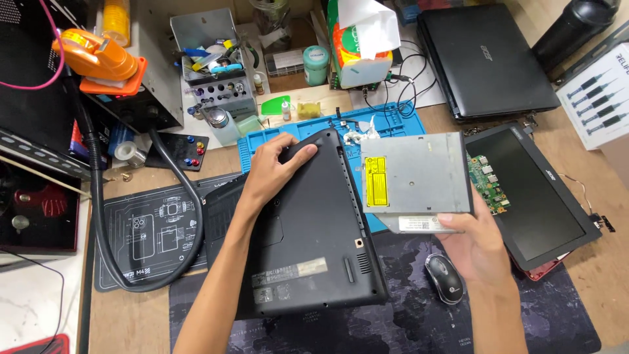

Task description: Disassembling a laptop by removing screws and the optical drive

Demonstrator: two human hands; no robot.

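laptop base [308,229] — black | drive [416,174] — grey, yellow label | mat [386,121] — blue

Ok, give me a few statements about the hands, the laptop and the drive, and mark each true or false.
1. The left hand rests on the upturned black laptop. True.
2. The right hand holds a silver optical drive. True.
3. The drive is fully seated inside the laptop. False: it is out, beside the laptop's edge.
4. The computer mouse is in the left hand. False: it lies on the dark mat.
5. The drive has a yellow label. True.
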